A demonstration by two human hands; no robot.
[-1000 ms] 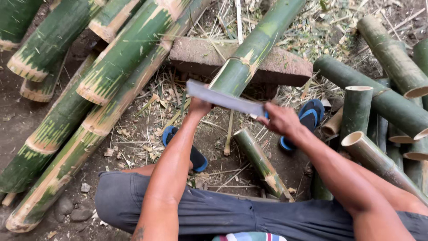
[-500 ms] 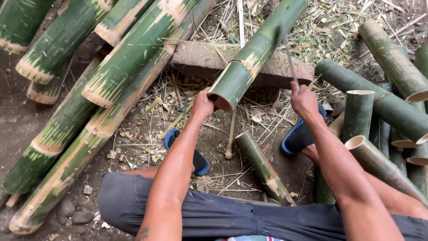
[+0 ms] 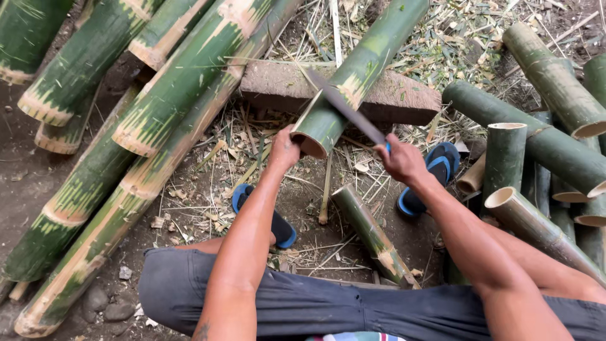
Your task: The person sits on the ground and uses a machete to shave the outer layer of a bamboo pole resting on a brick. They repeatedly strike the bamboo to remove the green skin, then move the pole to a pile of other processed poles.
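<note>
Gripping tight, the right hand (image 3: 401, 159) is closed round the handle of a long dark blade (image 3: 346, 107), whose edge lies slantwise across the green bamboo pole (image 3: 360, 69) just above its cut end; the left hand (image 3: 284, 146) is clasped on the rim of that same cut end, steadying it. This pole runs from the far top of the scene down to the middle, resting over a flat stone slab (image 3: 278, 85) that lies crosswise behind the hands.

By size, the biggest things are the long bamboo poles stacked on the left (image 3: 183, 82): I count about six, all slanting from far right to near left, their chopped ends pale and ragged. On the right lies a heap of shorter cut bamboo sections (image 3: 543, 142), roughly seven in view, hollow ends pointing near and right; one of them stands upright (image 3: 504, 158). One short bamboo offcut (image 3: 369, 230) lies on the ground between the person's feet, close to the right knee.

Two blue sandals show: one (image 3: 281, 227) under the left forearm, the other (image 3: 439, 165) just beyond the right hand. Dark trousers (image 3: 303, 303) cross the near edge.

Bare dirt ground (image 3: 38, 177) with a few small stones (image 3: 104, 303) opens on the near left; the middle ground is littered with dry splinters and leaves (image 3: 221, 189), and the hands work in the gap between the two bamboo piles
</note>
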